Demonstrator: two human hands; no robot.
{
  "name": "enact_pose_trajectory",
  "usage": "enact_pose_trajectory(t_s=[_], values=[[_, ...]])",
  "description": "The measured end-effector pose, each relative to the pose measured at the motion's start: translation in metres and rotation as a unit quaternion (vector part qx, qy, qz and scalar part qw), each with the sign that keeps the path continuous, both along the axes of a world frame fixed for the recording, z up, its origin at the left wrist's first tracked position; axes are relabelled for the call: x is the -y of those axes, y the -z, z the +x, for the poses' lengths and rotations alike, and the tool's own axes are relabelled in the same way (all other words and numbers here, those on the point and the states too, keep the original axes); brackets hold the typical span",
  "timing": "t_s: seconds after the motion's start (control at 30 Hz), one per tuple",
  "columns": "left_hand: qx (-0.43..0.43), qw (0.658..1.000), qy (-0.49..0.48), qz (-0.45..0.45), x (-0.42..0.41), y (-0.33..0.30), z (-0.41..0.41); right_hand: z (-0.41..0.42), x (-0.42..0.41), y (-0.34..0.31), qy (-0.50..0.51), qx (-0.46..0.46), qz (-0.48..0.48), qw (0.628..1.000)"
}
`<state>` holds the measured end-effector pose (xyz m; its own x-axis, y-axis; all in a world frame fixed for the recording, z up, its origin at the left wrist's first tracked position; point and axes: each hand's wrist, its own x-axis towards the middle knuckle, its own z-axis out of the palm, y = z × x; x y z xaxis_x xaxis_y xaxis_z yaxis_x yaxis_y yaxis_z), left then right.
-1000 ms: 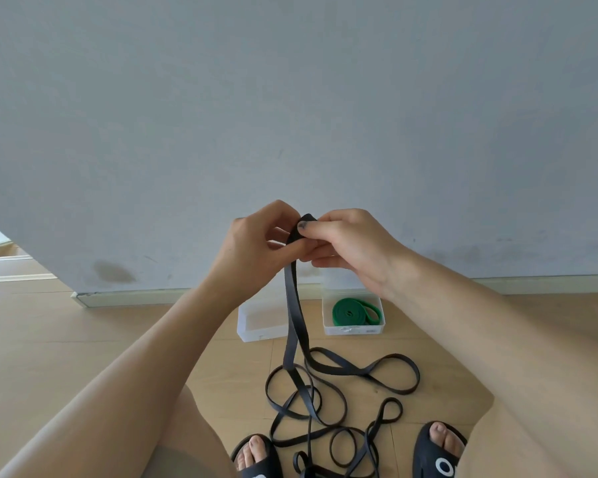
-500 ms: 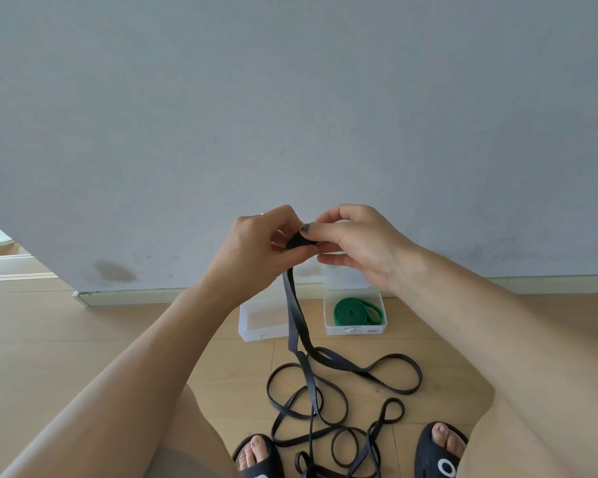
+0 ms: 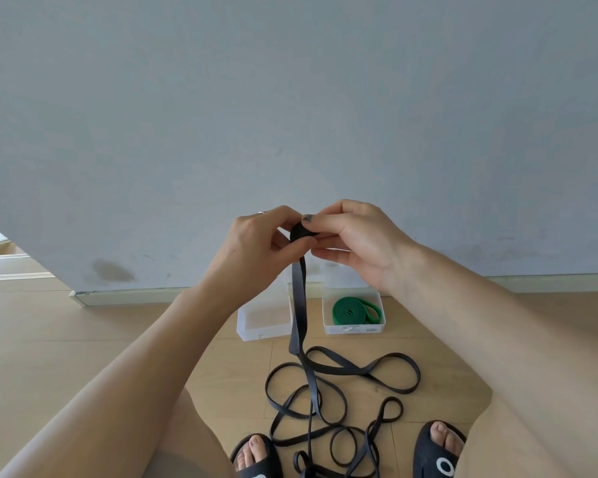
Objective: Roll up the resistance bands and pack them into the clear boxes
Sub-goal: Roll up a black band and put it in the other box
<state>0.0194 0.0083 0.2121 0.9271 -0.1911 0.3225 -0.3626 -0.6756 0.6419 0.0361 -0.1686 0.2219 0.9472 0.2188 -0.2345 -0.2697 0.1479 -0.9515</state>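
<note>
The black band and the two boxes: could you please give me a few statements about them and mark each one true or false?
1. Both hands, left hand and right hand, pinch the rolled end of the black band. True.
2. The green band lies loose on the floor. False: it sits coiled in the right box.
3. The black band is fully rolled. False: most of it lies tangled on the floor.
4. The left box holds no band. True.

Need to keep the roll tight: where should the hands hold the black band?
Pinch the small coil by its flat faces, left hand and right hand from opposite sides. The tail of the black band hangs straight below, feeding cleanly.
</note>
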Motion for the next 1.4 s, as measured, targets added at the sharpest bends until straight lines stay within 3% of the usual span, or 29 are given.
enact_pose_trajectory(t_s=[0.13, 0.37, 0.57, 0.7, 1.0, 1.1, 1.2, 1.4], values=[[0.028, 0.999, 0.03, 0.017, -0.004, 0.0, 0.0, 0.002, 0.004, -0.001, -0.041, -0.043, 0.04, 0.997], [0.054, 0.996, 0.04, 0.053, -0.005, 0.002, 0.003, 0.004, 0.008, 0.0, -0.021, -0.017, -0.017, 0.999], [-0.035, 0.998, 0.01, -0.048, 0.0, -0.007, 0.0, 0.003, 0.004, -0.005, -0.021, -0.058, 0.089, 0.994], [-0.025, 0.997, 0.01, -0.078, 0.003, -0.011, -0.003, -0.002, 0.001, -0.006, -0.013, -0.067, 0.15, 0.986], [0.024, 0.997, 0.018, -0.066, -0.001, -0.011, -0.002, -0.006, -0.009, -0.001, -0.023, -0.07, 0.188, 0.979], [0.045, 0.998, 0.027, -0.043, -0.006, -0.008, 0.0, -0.007, -0.01, 0.0, -0.018, -0.042, 0.148, 0.988], [0.079, 0.996, 0.032, 0.012, -0.011, -0.005, 0.003, -0.008, -0.014, 0.004, 0.037, 0.051, 0.017, 0.998], [0.147, 0.981, 0.032, 0.124, -0.012, -0.003, 0.008, -0.013, -0.017, 0.012, 0.114, 0.208, -0.248, 0.939]])
